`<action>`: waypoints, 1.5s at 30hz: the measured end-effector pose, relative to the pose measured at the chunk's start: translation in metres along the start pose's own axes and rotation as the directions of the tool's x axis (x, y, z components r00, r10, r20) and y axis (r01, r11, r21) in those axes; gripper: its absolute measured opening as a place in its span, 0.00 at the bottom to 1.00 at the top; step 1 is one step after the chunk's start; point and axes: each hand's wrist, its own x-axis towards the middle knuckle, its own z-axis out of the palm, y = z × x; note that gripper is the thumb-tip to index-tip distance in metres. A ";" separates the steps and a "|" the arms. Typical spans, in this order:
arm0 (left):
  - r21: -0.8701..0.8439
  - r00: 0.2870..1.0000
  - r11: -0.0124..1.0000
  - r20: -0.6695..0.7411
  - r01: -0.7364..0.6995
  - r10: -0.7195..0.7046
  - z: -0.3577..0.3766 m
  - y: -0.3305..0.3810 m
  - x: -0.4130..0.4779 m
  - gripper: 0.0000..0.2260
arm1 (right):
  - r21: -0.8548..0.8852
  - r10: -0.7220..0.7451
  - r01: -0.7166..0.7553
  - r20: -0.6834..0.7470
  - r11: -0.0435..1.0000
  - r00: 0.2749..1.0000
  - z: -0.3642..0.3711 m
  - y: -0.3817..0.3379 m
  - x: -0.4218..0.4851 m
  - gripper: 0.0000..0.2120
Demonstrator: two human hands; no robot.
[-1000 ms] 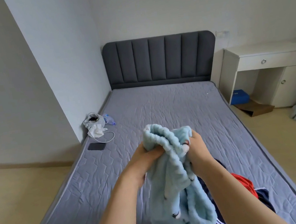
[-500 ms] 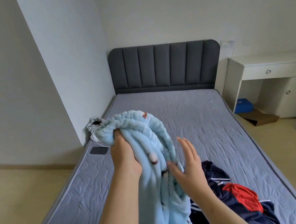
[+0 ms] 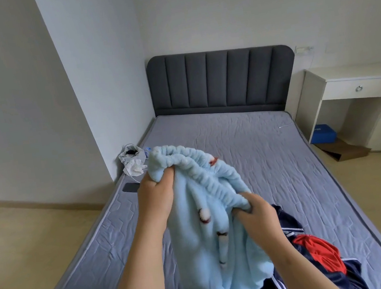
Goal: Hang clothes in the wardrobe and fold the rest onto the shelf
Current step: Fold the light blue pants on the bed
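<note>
Fleece garment (image 3: 199,242) count is sitting at one: pale blue with small red-and-white figures, hanging in the air over the near end of the bed (image 3: 259,149) and bunching up between two hands. The left grip (image 3: 153,194) is clenching a fistful of fabric just under the ribbed waistband (image 3: 202,164), and the right grip (image 3: 257,218) is pinching that same waistband lower down, fingers curling round it.

Two more pieces are lying on the bed under the right forearm: one navy garment (image 3: 287,219) with white stripes and one red garment (image 3: 322,253) on top of it, touching.

On the far left edge of the bed, one white bag (image 3: 133,159) and one dark phone (image 3: 130,187) are sitting near each other. One white counter (image 3: 357,79) is standing to the right of the headboard (image 3: 222,80), with one blue box (image 3: 325,132) and one piece of cardboard (image 3: 343,150) under it.

Compared with half a second ago, the right hand is no longer hovering flat and open beside the fleece, it's now holding it. The left is still hanging on.
</note>
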 end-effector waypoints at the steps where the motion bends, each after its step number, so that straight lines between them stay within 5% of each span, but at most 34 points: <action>1: 0.048 0.999 0.999 -0.037 -0.012 0.014 -0.003 -0.004 0.002 0.04 | 0.027 0.009 -0.008 -0.042 1.000 0.999 -0.002 0.000 0.000 0.05; 5: 0.203 0.995 0.974 0.009 -0.099 0.099 -0.005 -0.014 0.005 0.14 | 0.090 -0.017 0.026 -0.102 0.996 0.995 -0.009 -0.003 0.004 0.16; 8: 0.066 0.950 0.992 0.300 -0.108 0.083 0.000 -0.019 -0.002 0.25 | 0.045 -0.062 0.061 0.021 0.997 0.998 -0.012 -0.006 0.006 0.18; 10: 0.178 0.850 0.974 0.527 -0.143 0.028 0.002 -0.025 -0.003 0.34 | -0.041 -0.091 0.095 0.100 0.995 0.991 -0.013 -0.008 0.008 0.15; 12: 0.367 0.775 0.896 0.630 -0.249 -0.043 0.003 -0.031 -0.001 0.30 | -0.111 -0.107 0.122 0.132 0.986 0.985 -0.016 -0.012 0.009 0.10; 16: 0.709 0.804 0.544 0.587 -0.449 -0.101 0.003 -0.030 0.001 0.10 | -0.222 -0.069 0.083 0.071 0.971 0.995 -0.025 -0.015 0.013 0.09; 18: 0.735 0.787 0.492 0.599 -0.467 -0.148 0.004 -0.034 -0.002 0.09 | -0.251 -0.045 0.063 0.077 0.966 0.996 -0.026 -0.019 0.013 0.13; 22: 0.611 0.632 0.662 0.730 -0.434 -0.260 0.018 -0.042 -0.024 0.41 | -0.233 -0.005 0.035 0.129 0.972 0.992 -0.020 -0.023 0.011 0.29; 24: 0.635 0.671 0.658 0.695 -0.404 -0.258 0.028 -0.050 -0.031 0.36 | -0.245 0.010 0.023 0.132 0.969 0.991 -0.018 -0.024 0.011 0.34; 27: 0.700 0.830 0.645 0.528 -0.306 -0.180 0.031 -0.055 -0.028 0.09 | -0.286 0.035 -0.001 0.112 0.958 0.993 -0.020 -0.022 0.011 0.31; 31: 0.719 0.922 0.652 0.379 -0.242 -0.075 0.022 -0.044 -0.008 0.07 | -0.468 0.058 0.041 0.196 0.883 0.979 -0.025 -0.016 0.011 0.12; 35: 0.698 0.921 0.656 0.390 -0.287 -0.012 0.028 -0.016 0.012 0.03 | -0.515 0.033 0.033 0.118 0.856 0.992 -0.025 -0.022 0.022 0.13; 40: 0.690 0.930 0.627 0.319 -0.360 0.183 0.038 0.050 0.052 0.03 | -0.406 -0.176 0.121 -0.101 0.906 0.979 -0.041 -0.077 0.063 0.12; 45: 0.783 0.814 0.322 0.370 -0.533 0.448 0.033 0.143 0.093 0.05 | -0.598 -0.386 0.211 -0.179 0.773 0.905 -0.090 -0.146 0.102 0.08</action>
